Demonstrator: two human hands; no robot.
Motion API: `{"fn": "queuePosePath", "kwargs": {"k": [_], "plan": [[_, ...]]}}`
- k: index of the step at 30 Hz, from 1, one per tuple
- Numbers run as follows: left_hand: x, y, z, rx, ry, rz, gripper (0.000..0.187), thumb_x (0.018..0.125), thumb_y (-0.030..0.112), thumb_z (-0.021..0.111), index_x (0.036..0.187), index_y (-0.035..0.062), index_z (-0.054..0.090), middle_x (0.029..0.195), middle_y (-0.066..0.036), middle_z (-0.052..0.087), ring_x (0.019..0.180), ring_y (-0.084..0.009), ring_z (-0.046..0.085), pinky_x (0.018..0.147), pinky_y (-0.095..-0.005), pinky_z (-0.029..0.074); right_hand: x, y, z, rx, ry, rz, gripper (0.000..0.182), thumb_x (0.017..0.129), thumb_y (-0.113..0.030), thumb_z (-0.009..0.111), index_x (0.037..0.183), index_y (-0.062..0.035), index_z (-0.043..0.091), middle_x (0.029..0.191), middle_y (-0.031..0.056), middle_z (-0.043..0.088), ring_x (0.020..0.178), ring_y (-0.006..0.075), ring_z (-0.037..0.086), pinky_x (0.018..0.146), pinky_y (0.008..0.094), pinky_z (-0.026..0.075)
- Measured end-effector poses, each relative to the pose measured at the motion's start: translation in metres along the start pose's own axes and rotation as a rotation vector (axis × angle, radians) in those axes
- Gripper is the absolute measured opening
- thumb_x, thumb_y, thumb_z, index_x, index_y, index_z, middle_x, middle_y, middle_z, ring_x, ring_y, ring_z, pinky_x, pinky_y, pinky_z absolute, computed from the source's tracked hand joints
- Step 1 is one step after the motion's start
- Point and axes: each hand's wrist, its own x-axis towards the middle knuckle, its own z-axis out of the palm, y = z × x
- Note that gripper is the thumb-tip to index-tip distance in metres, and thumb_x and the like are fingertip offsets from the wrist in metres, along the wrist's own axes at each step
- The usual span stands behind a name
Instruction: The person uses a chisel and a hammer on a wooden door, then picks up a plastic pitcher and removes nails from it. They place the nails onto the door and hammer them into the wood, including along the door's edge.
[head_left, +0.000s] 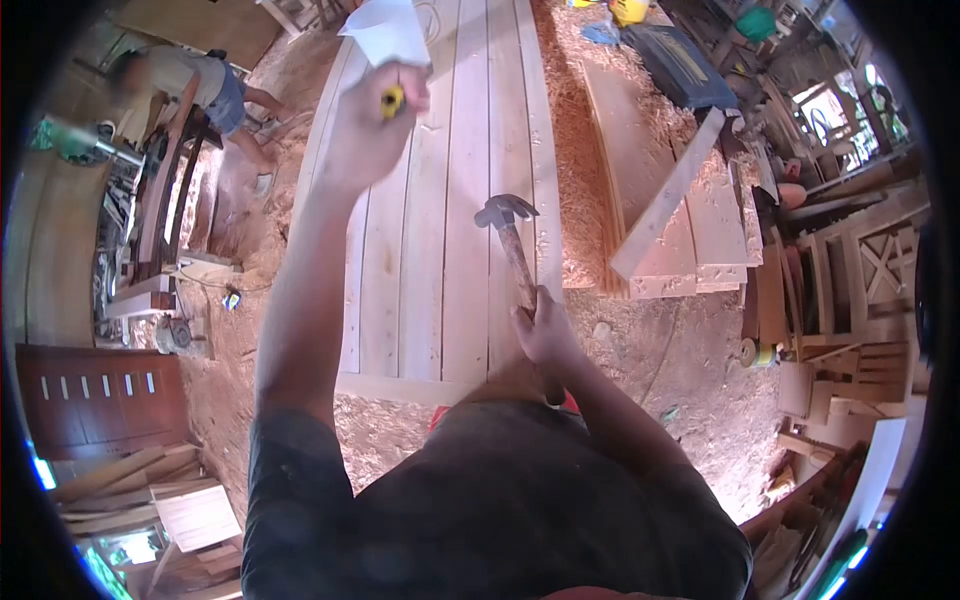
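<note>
My right hand [548, 335] is wrapped round the wooden handle of a claw hammer [513, 240], its metal head pointing away from me over the panel. My left hand [385, 120], raised higher up the panel, is closed on a yellow-handled tool [393, 100]. Only the round handle end with a dark centre shows; the rest is hidden by the hand. Beneath both hands lies a long panel of pale wooden planks [470, 300]. A white paper sheet [385, 32] rests at its far end, beside curved marks on the wood.
To the right, boards [640, 190] lie among wood shavings, with a loose strip across them and a dark case [680, 65] behind. Another person [205, 85] bends over dark timber at the left. A reddish-brown wooden piece [100, 400] and scrap wood are at lower left.
</note>
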Motion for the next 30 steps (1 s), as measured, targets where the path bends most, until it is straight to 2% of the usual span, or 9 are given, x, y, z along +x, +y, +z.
{"fn": "queuePosePath", "kwargs": {"k": [1, 3, 5, 8, 11, 16, 22, 25, 30], "plan": [[-0.013, 0.000, 0.003, -0.073, -0.021, 0.017, 0.024, 0.082, -0.020, 0.051, 0.089, 0.0029, 0.050, 0.102, -0.015, 0.065, 0.098, -0.0216, 0.067, 0.099, -0.0360, 0.054, 0.000, 0.004, 0.002, 0.030, 0.035, -0.038, 0.049, 0.097, -0.031, 0.071, 0.124, 0.0058, 0.053, 0.095, 0.0305, 0.071, 0.092, 0.0399, 0.074, 0.081, 0.0492, 0.058], [-0.040, 0.001, 0.013, -0.216, -0.076, -0.069, 0.025, 0.078, -0.021, 0.046, 0.088, 0.0010, 0.049, 0.103, -0.016, 0.065, 0.092, -0.0199, 0.067, 0.092, -0.0354, 0.057, -0.005, 0.000, 0.002, 0.198, -0.009, -0.004, 0.044, 0.097, -0.027, 0.069, 0.121, 0.0069, 0.054, 0.087, 0.0258, 0.069, 0.083, 0.0365, 0.072, 0.075, 0.0466, 0.057], [-0.059, -0.009, 0.027, -0.209, -0.145, -0.086, 0.025, 0.076, -0.021, 0.046, 0.088, 0.0001, 0.048, 0.106, -0.017, 0.065, 0.087, -0.0194, 0.067, 0.085, -0.0353, 0.059, -0.004, -0.008, -0.023, 0.383, -0.120, 0.121, 0.041, 0.097, -0.023, 0.067, 0.120, 0.0080, 0.054, 0.078, 0.0190, 0.067, 0.070, 0.0299, 0.069, 0.066, 0.0428, 0.057], [-0.078, -0.012, 0.040, -0.304, -0.128, -0.130, 0.025, 0.075, -0.021, 0.046, 0.088, 0.0000, 0.049, 0.107, -0.017, 0.065, 0.085, -0.0194, 0.067, 0.081, -0.0353, 0.058, -0.008, 0.023, -0.017, 0.373, -0.038, -0.016, 0.032, 0.099, -0.020, 0.065, 0.114, 0.0055, 0.054, 0.072, 0.0090, 0.061, 0.059, 0.0184, 0.062, 0.055, 0.0357, 0.053], [-0.080, -0.016, 0.044, -0.341, -0.113, -0.225, 0.025, 0.076, -0.021, 0.045, 0.090, 0.0003, 0.050, 0.107, -0.016, 0.066, 0.085, -0.0193, 0.067, 0.080, -0.0348, 0.059, -0.029, 0.006, -0.050, 0.653, -0.168, 0.115, 0.023, 0.100, -0.018, 0.065, 0.108, 0.0008, 0.055, 0.071, 0.0048, 0.059, 0.057, 0.0117, 0.059, 0.050, 0.0308, 0.049], [-0.066, -0.020, 0.043, -0.384, -0.140, -0.305, 0.021, 0.085, -0.017, 0.051, 0.094, 0.0017, 0.051, 0.103, -0.012, 0.064, 0.119, -0.0223, 0.066, 0.082, -0.0345, 0.058, -0.047, -0.006, -0.077, 0.582, -0.031, 0.180, 0.020, 0.100, -0.017, 0.067, 0.104, -0.0024, 0.054, 0.069, 0.0028, 0.058, 0.054, 0.0102, 0.056, 0.047, 0.0289, 0.046], [-0.038, -0.001, 0.049, -0.332, -0.258, -0.341, 0.020, 0.084, -0.014, 0.055, 0.096, 0.0022, 0.053, 0.101, -0.009, 0.063, 0.110, -0.0202, 0.066, 0.082, -0.0336, 0.059, -0.050, -0.012, -0.101, 0.559, 0.110, 0.125, 0.021, 0.099, -0.017, 0.068, 0.105, -0.0023, 0.054, 0.067, 0.0025, 0.056, 0.050, 0.0104, 0.054, 0.046, 0.0290, 0.045], [-0.026, 0.004, 0.048, -0.282, -0.317, -0.395, 0.021, 0.082, -0.013, 0.057, 0.093, 0.0041, 0.050, 0.100, -0.010, 0.058, 0.126, -0.0293, 0.063, 0.082, -0.0348, 0.060, -0.049, -0.017, -0.109, 0.585, 0.133, 0.092, 0.022, 0.099, -0.017, 0.068, 0.106, -0.0019, 0.054, 0.067, 0.0021, 0.056, 0.050, 0.0106, 0.054, 0.046, 0.0289, 0.045], [-0.017, 0.004, 0.043, -0.360, -0.291, -0.465, 0.020, 0.080, -0.009, 0.059, 0.093, 0.0037, 0.050, 0.101, -0.011, 0.060, 0.125, -0.0295, 0.064, 0.081, -0.0343, 0.061, -0.051, -0.022, -0.112, 0.607, 0.144, 0.080, 0.023, 0.100, -0.015, 0.068, 0.110, -0.0010, 0.053, 0.067, 0.0020, 0.056, 0.050, 0.0101, 0.054, 0.046, 0.0281, 0.044]]}}
